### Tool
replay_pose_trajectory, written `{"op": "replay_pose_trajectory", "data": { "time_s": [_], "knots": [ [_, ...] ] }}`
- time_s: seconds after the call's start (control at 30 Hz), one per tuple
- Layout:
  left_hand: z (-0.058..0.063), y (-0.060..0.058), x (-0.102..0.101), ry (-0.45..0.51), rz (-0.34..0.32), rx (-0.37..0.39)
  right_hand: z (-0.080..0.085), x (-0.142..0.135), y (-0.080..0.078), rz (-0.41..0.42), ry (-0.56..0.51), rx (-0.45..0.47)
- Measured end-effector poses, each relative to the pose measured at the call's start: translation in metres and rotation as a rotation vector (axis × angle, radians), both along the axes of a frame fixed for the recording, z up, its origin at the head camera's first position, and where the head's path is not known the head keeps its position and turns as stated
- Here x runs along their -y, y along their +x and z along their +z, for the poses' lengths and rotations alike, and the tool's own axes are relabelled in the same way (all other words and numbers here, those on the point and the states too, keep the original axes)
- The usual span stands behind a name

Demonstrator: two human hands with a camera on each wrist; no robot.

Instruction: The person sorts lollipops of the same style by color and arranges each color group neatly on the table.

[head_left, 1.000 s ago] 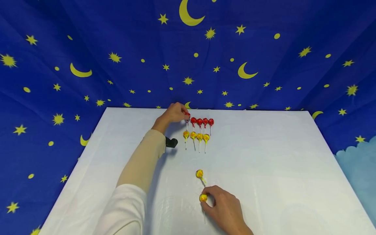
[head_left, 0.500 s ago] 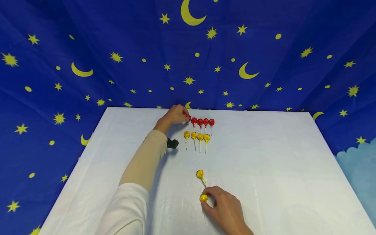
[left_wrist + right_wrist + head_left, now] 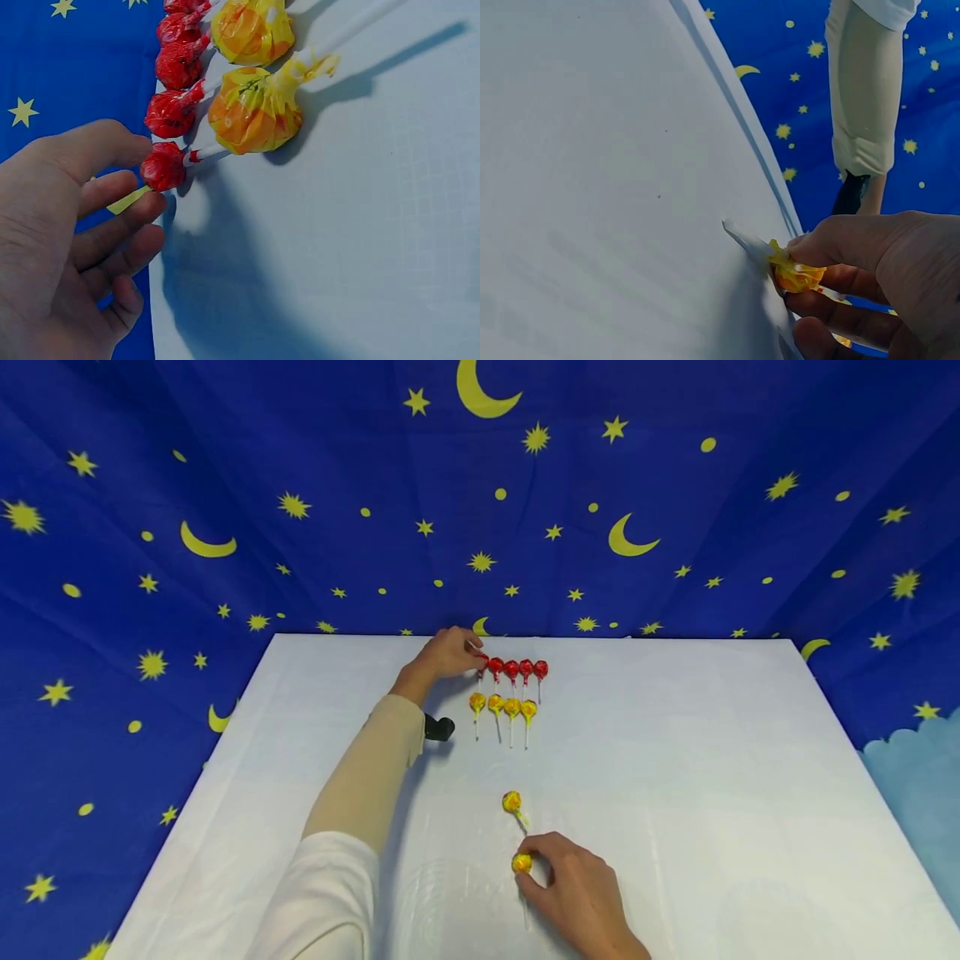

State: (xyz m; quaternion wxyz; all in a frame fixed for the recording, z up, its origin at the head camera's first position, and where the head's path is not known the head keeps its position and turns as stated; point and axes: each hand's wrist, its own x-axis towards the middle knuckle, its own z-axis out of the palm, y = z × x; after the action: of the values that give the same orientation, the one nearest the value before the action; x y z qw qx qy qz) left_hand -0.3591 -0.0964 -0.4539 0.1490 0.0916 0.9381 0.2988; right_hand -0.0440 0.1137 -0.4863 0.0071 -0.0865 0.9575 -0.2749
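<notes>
At the back of the table my left hand (image 3: 450, 652) pinches the head of a red lollipop (image 3: 163, 166) at the left end of a row of red lollipops (image 3: 512, 669). Its thumb and forefinger lie about the wrapped ball, and the stick points toward the front. Just in front runs a row of yellow lollipops (image 3: 495, 704), sticks also frontward. Near the front my right hand (image 3: 573, 885) holds a yellow lollipop (image 3: 799, 277) by its head between thumb and fingers. Another yellow lollipop (image 3: 512, 802) lies tilted just beyond that hand.
A white-covered table (image 3: 675, 760) bears everything. Behind it hangs a blue cloth (image 3: 360, 460) with yellow moons and stars. A black device (image 3: 438, 727) sticks out from the left wrist, low over the table, left of the yellow row.
My left hand has brought its red lollipop slightly frontward and right, closer to the red row. The right hand keeps its hold on the yellow lollipop, and the other lollipops lie as before.
</notes>
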Motion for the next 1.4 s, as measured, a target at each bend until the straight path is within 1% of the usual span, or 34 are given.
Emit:
{"op": "replay_pose_trajectory", "data": {
  "time_s": [0.1, 0.2, 0.4, 0.53, 0.63, 0.77, 0.83, 1.0, 1.13, 1.3, 1.4],
  "knots": [
    [0.005, 0.004, 0.003, 0.028, 0.02, -0.054, 0.0, 0.0, 0.0, -0.005, 0.01, -0.015],
    [0.006, 0.009, 0.007, 0.079, 0.029, -0.139, 0.0, 0.0, 0.001, -0.007, 0.017, -0.015],
    [-0.002, 0.024, 0.013, 0.196, 0.008, -0.277, -0.001, -0.001, 0.002, -0.012, 0.03, -0.022],
    [-0.003, 0.037, 0.013, 0.233, 0.009, -0.328, -0.001, -0.001, 0.002, -0.018, 0.024, -0.016],
    [-0.002, 0.048, 0.012, 0.283, -0.005, -0.331, -0.002, -0.001, 0.002, -0.022, 0.021, -0.005],
    [0.001, 0.065, 0.005, 0.371, -0.071, -0.321, -0.002, -0.001, 0.002, -0.028, 0.012, 0.009],
    [0.003, 0.073, 0.0, 0.39, -0.103, -0.315, -0.002, -0.001, 0.002, -0.033, 0.007, 0.011],
    [0.005, 0.093, -0.006, 0.385, -0.15, -0.267, -0.001, -0.002, 0.002, -0.035, -0.007, 0.005],
    [0.003, 0.108, -0.005, 0.392, -0.181, -0.218, 0.0, -0.002, 0.002, -0.026, -0.009, -0.01],
    [-0.001, 0.13, -0.003, 0.362, -0.209, -0.146, 0.0, 0.0, 0.002, -0.018, -0.009, -0.013],
    [-0.005, 0.141, -0.002, 0.336, -0.227, -0.127, 0.002, 0.0, 0.002, -0.014, -0.002, -0.005]
  ]
}}
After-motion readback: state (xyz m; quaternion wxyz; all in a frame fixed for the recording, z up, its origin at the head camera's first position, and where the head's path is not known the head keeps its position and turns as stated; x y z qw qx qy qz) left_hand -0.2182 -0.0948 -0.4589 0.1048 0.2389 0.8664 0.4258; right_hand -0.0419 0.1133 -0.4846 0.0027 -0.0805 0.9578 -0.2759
